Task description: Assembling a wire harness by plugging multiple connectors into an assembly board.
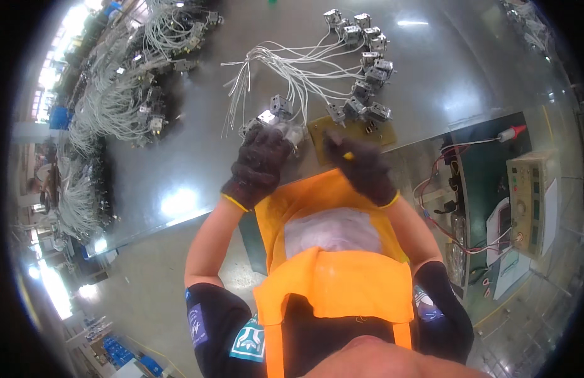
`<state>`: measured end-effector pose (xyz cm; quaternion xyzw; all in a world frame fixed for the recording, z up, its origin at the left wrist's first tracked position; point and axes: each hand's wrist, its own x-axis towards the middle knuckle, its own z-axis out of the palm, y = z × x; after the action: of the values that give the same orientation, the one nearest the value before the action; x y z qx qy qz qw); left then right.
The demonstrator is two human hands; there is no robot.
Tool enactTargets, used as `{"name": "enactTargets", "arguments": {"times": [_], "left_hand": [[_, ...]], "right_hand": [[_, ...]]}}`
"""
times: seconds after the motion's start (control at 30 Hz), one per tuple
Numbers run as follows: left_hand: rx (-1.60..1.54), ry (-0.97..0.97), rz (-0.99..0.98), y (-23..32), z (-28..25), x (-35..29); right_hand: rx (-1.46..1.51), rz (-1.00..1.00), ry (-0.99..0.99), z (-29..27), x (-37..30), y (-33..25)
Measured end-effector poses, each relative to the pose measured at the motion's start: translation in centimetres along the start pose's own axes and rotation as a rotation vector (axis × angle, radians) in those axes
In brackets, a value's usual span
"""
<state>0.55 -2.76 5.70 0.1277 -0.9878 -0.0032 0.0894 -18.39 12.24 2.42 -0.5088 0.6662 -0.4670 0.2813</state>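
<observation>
Reaching over the near edge of a grey workbench [197, 151], the person wears an orange apron [336, 277] at the lower centre of the frame. Both hands are in dark gloves. The left hand [260, 160] curls its fingers against small silver metal units [280, 105] at the centre of the frame; the right hand [364, 169], half closed, is at the near side of a brownish board [387, 133]. Blur makes it hard to say, and I cannot tell whether either hand grips anything. Beyond the board, more units [374, 72] lie in a curved line up to the upper centre, their white wires [298, 72] running left to loose ends. At the right of the frame stands a cream instrument [525, 201], with a red-tipped lead [512, 133] above it. Heaps of wired units [109, 110] fill the upper left. Blue bins [119, 351] sit at the lower left, their contents too small to make out.
</observation>
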Motion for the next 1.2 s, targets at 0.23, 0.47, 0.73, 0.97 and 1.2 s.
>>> {"name": "enactTargets", "arguments": {"times": [0.23,0.47,0.73,0.97,1.2], "left_hand": [[-0.165,0.205,-0.063,1.9,1.7,2.5],[-1.454,0.487,-0.715,7.3,1.8,2.7],[-0.962,0.702,-0.705,5.6,4.6,4.1],[-1.460,0.341,-0.325,1.1,7.7,4.4],[-1.078,0.265,-0.368,4.3,9.3,4.2]], "right_hand": [[0.622,0.352,-0.041,2.2,1.6,-2.0],[0.834,0.326,-0.021,1.5,0.9,-1.5],[0.603,0.178,-0.029,1.7,2.9,2.9],[0.451,0.438,-0.066,-2.0,5.5,3.9],[0.533,0.330,-0.080,-3.1,3.6,4.9]]}}
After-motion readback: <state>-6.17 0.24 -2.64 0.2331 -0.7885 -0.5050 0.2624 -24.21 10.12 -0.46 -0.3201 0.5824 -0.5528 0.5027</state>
